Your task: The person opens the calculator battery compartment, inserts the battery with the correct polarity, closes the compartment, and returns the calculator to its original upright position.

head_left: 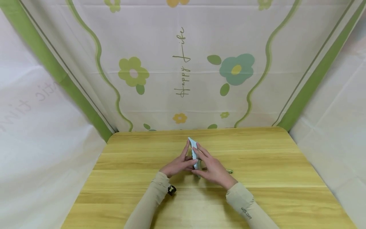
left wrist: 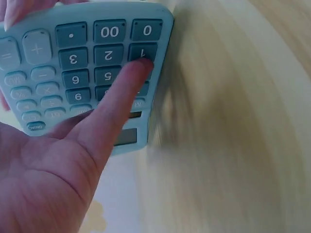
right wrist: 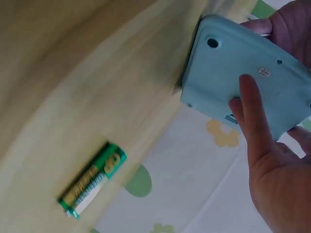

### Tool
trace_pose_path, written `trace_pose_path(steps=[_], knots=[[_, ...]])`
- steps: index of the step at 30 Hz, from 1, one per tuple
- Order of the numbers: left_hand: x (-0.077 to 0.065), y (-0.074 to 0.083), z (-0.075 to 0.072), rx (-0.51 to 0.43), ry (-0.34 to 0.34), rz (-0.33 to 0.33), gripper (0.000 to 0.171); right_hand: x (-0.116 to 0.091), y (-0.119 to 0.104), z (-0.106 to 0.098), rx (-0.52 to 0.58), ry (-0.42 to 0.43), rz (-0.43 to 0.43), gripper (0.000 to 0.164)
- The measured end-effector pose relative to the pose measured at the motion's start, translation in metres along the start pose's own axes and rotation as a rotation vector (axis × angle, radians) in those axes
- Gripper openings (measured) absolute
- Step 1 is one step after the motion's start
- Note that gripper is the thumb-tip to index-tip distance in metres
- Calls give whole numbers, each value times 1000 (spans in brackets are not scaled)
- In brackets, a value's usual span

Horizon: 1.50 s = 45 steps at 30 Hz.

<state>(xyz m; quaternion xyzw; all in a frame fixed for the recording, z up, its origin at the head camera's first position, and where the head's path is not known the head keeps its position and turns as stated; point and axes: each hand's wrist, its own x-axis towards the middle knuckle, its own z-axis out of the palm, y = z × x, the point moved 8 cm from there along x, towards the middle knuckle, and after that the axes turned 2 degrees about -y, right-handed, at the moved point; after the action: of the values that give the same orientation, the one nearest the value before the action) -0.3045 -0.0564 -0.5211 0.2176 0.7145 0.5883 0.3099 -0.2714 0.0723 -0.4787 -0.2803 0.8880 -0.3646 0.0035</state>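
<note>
Both hands hold a light blue calculator (head_left: 195, 155) on its edge above the table, its faces turned to the sides. My left hand (head_left: 178, 165) grips it from the keypad side, with one digit lying across the dark keys (left wrist: 108, 52) onto the 1 key. My right hand (head_left: 213, 167) holds it from the other side, with digits on the plain back (right wrist: 233, 63). One of these sits close to a small latch (right wrist: 232, 118) at the back's edge. A green and gold battery (right wrist: 92, 179) lies on the table beside my right hand.
The wood-grain table (head_left: 128, 178) ends at a hanging white cloth (head_left: 160, 41) with printed flowers. More white cloth (head_left: 43, 133) hangs at both sides. A black object (head_left: 172, 190) shows at my left wrist.
</note>
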Motion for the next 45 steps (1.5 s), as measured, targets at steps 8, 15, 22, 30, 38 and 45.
trace_pose_path(steps=[8, 15, 22, 30, 38, 45], knots=[[-6, -3, -8, -22, -11, 43, 96, -2, 15, 6, 155, -49, 137, 90], [-12, -7, -15, -28, -2, 34, 99, -4, 27, 12, 188, -86, 178, 80], [-16, -11, -18, -39, -27, 41, 112, -5, 29, 10, 67, -71, 194, 73], [-17, -16, -25, -22, -15, 14, 118, -6, 30, 8, -1, -60, 204, 70], [-20, -23, -31, 80, 42, -45, 113, -8, 31, 8, -40, -62, 217, 70], [-19, -24, -31, 182, 56, -68, 106, -8, 34, 9, -34, -72, 236, 71]])
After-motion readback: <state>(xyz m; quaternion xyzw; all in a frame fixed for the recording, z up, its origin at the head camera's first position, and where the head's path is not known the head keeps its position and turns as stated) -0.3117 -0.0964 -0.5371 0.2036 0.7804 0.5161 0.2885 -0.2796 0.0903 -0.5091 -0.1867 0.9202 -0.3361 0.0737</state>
